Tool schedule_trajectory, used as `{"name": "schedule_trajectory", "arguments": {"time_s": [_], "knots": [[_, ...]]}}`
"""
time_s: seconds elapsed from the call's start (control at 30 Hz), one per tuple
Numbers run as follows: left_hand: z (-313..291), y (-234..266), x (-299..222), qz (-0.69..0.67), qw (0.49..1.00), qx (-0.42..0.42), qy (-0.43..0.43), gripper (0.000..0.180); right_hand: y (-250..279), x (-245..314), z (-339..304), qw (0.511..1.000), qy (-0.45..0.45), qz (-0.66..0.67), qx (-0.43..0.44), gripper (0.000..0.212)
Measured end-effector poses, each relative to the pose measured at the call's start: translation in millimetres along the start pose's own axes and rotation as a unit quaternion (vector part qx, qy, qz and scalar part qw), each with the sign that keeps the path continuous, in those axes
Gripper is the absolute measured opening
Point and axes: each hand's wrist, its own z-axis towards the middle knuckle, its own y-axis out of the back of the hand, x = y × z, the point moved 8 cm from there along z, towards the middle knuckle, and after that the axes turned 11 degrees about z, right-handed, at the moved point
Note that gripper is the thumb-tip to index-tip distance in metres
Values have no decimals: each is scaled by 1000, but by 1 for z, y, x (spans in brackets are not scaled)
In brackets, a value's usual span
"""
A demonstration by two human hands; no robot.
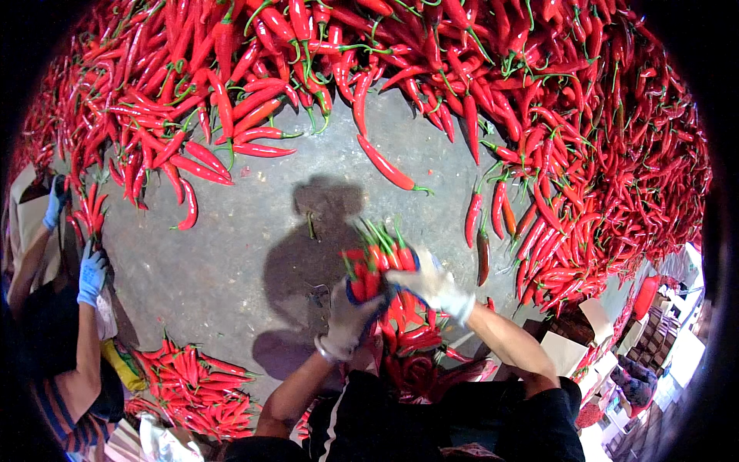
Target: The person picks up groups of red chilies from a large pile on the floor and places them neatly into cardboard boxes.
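Observation:
Red chilli peppers with green stems stand bunched between my gloved hands, above the grey tabletop. My left hand, in a pale glove, is closed around the left part of the bunch. From the right, my right hand wraps its gloved fingers on the same chillies, a little blurred by motion. Stems point away from me, and red tips show below the right hand. More chillies lie close to my body, partly hidden by my hands. A single chilli pepper lies farther out on the tabletop.
A large heap of red chillies curves around the far side and right. A smaller pile lies at near left. At the left edge a co-worker's blue-gloved hand holds chillies. Cardboard boxes stand at lower right.

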Motion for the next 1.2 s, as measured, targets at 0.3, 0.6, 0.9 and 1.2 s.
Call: {"name": "schedule_trajectory", "arguments": {"time_s": [0.3, 0.6, 0.9, 1.2], "knots": [[29, 6, -125, 481, 832, 58, -268, 71, -28, -69, -7, 877, 51, 478, -12, 63], [134, -26, -156, 584, 727, 58, -355, 34, 6, 14, 54, 736, 132, 635, -192, 25], [135, 14, -74, 220, 956, 157, -115, 38, 8, 23, 39, 827, 81, 539, -138, 15], [186, 48, -173, 30, 971, -39, -235, 29, 63, 141, 112, 869, 198, 452, -32, 16]]}}
